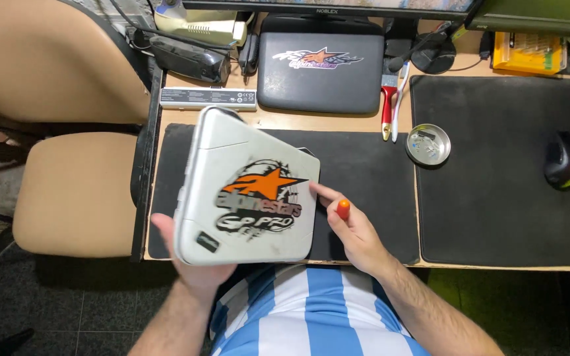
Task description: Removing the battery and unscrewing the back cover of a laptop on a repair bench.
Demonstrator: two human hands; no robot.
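- Your left hand (189, 264) grips the small grey laptop (245, 188) from beneath, fingers wrapped round its near-left edge; the smooth, scuffed plastic lid with rounded corners and an orange star sticker is tilted above the black desk mat (364, 171).
- Your right hand (354, 227) touches the laptop's right edge with its forefinger, the other fingers curled round an orange-tipped tool (343, 209).
- Beyond lie a dark laptop (321, 66), a red-handled brush (388, 105) and a round metal dish (428, 145).

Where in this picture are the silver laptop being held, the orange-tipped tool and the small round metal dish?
silver laptop (249, 188): head view, on its stickered lid.
orange-tipped tool (343, 209): head view, on its orange end.
round metal dish (428, 144): head view, on its inner floor.
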